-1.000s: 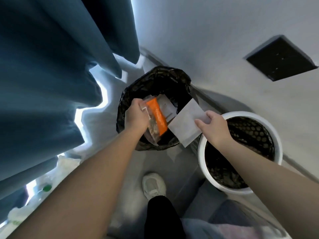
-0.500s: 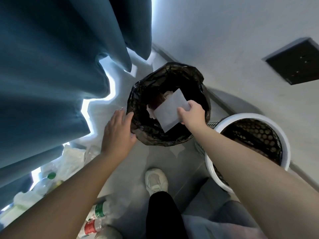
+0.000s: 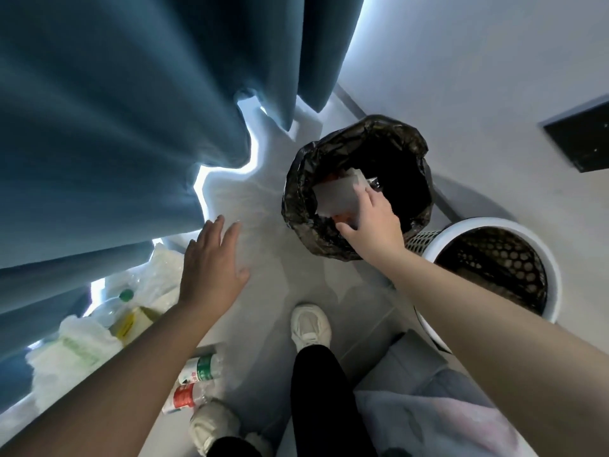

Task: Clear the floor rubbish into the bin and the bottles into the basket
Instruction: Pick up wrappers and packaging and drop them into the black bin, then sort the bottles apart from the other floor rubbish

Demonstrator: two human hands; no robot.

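At far left, crumpled white rubbish point(image 3: 75, 344) and a green-capped bottle point(image 3: 112, 306) lie on the floor point(image 3: 280, 291) below the blue curtain point(image 3: 115, 127); two labelled bottles point(image 3: 194, 384) lie nearer the feet. The left hand point(image 3: 211, 268) hovers palm down over the floor, fingers spread, its grip apart and empty; half a second ago it was at the bin's rim. The right hand point(image 3: 372, 222) reaches over the black-lined bin point(image 3: 357, 186), fingers loosened on the white paper point(image 3: 336, 196), which now sits lower inside the bin than before. The white basket point(image 3: 491, 272) stands just right of the bin.
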